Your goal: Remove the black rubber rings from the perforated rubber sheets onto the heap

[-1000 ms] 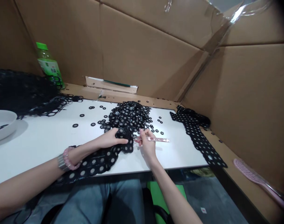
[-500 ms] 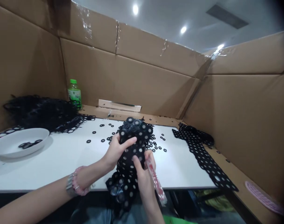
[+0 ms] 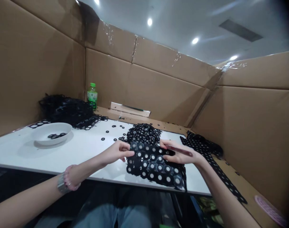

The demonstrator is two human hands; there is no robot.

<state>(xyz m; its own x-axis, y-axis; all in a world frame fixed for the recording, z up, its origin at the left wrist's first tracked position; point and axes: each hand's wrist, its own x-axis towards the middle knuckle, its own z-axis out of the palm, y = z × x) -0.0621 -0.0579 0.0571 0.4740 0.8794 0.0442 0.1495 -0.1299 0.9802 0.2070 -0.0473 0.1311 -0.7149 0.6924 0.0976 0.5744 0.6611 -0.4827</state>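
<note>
— Start at the left: what stood there that could be upset?

— A white bowl (image 3: 51, 133) with a few black rings in it sat on the counter (image 3: 23, 148), well apart from the hands. Behind it lay a heap of emptied black webbing (image 3: 68, 110) and a green bottle (image 3: 92, 94). Nothing there looked at risk.

— And the left hand?

— The left hand (image 3: 117, 152) had its fingers pinched shut on the left edge of the black punched sheet (image 3: 153, 166), which lay flat near the counter's front edge. Just behind it was the pile of loose rings (image 3: 144, 133).

— The right?

— The right hand (image 3: 179, 153) lay flat along the sheet's top right edge, fingers nearly straight, pressing more than gripping. A thin reddish tool seemed to lie under those fingers, though I couldn't be sure.

— So the danger?

— I judged the sheet's front right corner, already at the counter's lip, might slide off if the flat hand lifted. A sweep backward could scatter the pile toward the strip (image 3: 206, 148) on the right.
</note>
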